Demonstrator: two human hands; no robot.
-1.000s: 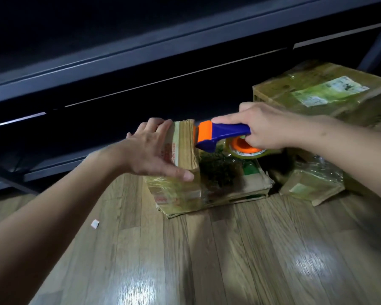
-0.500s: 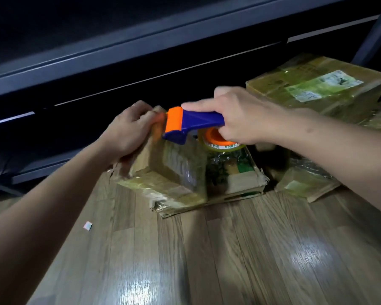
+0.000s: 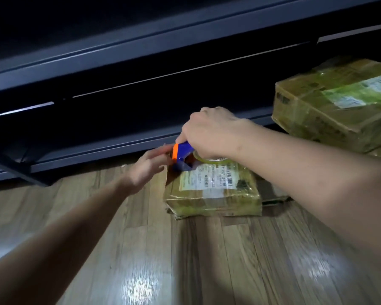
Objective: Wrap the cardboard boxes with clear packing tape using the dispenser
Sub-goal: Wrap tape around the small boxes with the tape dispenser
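The left hand is no longer propping anything up. Half a second ago it was holding the box tilted on edge; now it is reaching in with its fingers nearly straight, touching the box's far left corner and gripping nothing. Just right of those fingers, the dispenser is pressing down on that same corner, where before it was hovering above the raised side. The right hand is curling tightly around its handle, with the roll of tape showing beneath the palm.

The box is now lying flat on the wooden floor with its label facing up. So the turn looks finished, and a fresh pass of tape is probably starting across this face. The box is looking glossy and slightly crumpled, with tape already shining along its near side. A larger box, also wrapped, is sitting well apart at the right.
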